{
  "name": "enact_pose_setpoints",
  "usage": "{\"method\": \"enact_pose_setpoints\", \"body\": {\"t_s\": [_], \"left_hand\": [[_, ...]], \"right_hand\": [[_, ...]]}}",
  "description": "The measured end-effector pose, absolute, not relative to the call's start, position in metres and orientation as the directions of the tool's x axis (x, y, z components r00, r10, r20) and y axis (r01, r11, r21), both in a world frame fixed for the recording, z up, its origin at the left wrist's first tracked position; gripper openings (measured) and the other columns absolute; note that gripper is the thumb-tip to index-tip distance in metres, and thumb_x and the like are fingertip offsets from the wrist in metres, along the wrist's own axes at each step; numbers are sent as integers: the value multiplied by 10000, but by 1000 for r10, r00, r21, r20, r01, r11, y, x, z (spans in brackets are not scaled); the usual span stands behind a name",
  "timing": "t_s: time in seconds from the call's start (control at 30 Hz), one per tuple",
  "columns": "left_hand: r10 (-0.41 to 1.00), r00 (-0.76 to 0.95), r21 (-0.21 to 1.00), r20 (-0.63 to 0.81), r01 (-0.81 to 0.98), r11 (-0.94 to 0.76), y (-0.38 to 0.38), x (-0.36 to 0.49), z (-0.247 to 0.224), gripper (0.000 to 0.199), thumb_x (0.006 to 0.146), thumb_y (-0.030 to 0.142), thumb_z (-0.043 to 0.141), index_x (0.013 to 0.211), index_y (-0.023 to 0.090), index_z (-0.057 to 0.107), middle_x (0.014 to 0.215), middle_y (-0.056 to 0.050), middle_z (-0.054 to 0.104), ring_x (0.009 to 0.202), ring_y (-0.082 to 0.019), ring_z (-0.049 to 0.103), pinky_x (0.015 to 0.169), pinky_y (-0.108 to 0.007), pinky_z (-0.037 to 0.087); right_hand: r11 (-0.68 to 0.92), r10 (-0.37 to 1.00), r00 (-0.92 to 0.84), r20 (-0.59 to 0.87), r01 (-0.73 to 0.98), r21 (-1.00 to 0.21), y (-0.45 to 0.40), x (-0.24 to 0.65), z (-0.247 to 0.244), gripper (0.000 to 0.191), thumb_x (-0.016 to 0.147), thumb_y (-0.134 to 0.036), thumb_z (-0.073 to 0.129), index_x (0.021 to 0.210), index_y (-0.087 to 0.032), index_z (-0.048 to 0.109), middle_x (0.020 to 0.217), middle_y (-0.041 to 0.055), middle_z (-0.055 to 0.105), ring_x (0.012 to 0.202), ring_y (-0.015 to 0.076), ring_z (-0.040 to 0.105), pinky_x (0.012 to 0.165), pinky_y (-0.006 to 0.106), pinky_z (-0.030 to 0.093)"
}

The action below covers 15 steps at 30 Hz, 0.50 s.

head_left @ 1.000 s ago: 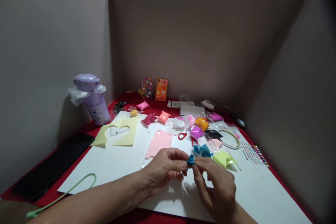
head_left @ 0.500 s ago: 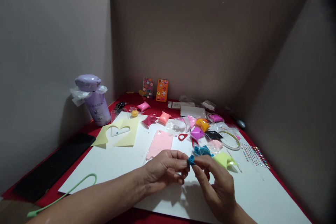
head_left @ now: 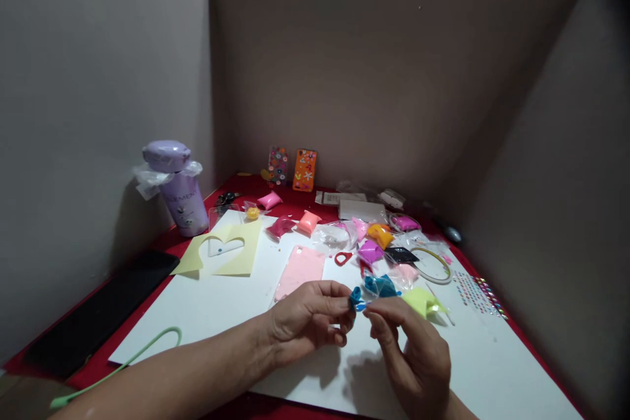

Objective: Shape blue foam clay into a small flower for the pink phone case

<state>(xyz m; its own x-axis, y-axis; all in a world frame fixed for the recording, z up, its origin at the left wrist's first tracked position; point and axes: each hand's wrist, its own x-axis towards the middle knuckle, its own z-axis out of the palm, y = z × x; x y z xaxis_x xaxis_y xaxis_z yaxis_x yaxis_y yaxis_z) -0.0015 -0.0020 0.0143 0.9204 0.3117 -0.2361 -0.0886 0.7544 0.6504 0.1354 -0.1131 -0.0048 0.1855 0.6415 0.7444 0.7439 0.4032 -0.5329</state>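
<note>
My left hand (head_left: pixel 315 315) pinches a small lump of blue clay (head_left: pixel 355 295) between thumb and fingertips. My right hand (head_left: pixel 413 341) is closed in a pinch just to its right, with a thin bit of blue clay (head_left: pixel 361 307) at the fingertips. Whether this bit still joins the lump, I cannot tell. Right behind the hands lies a clear bag of blue clay (head_left: pixel 382 285). A pink phone case (head_left: pixel 299 270) rests on the white board (head_left: pixel 207 315), partly hidden by my left hand. A yellow-green clay packet (head_left: pixel 422 302) lies beyond my right hand.
Several colourful clay packets (head_left: pixel 370 251) are scattered along the board's far side. A cut yellow paper (head_left: pixel 249 249) and a purple bottle (head_left: pixel 184 203) are at left. Rhinestone stickers (head_left: pixel 477 292) lie at right. Two decorated phone cases, one orange (head_left: pixel 304 169), lean on the back wall.
My right hand has drawn slightly right and down, away from my left fingers, with a thin blue bit showing between. My left hand has hardly moved.
</note>
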Motion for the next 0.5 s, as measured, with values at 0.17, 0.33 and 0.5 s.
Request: {"method": "enact_pose_setpoints", "body": {"t_s": [0.17,0.33,0.5], "left_hand": [[319,920,657,-229,-95,748,-2,-1,14,172,664,154,722,808,109,639,674,-20,551,560,-77,490,533,-207,343],[360,906,708,-221,-105,698,-4,-1,14,161,653,130,721,786,108,635,645,-17,545,556,-90,502,529,-222,362],[364,906,705,-216,-113,701,-4,-1,14,150,664,124,708,790,110,628,645,-18,552,555,-85,503,526,-216,363]], "right_hand": [[432,600,127,790,780,-454,-115,133,-3,222,794,-31,552,978,-149,588,738,43,622,585,116,559,476,228,411],[411,628,125,768,785,-464,-114,133,-1,205,802,-44,548,973,-153,585,726,38,615,582,116,552,480,233,409],[400,619,131,774,796,-454,-115,132,-2,207,804,-45,547,974,-155,587,715,32,611,556,108,533,471,229,401]]}}
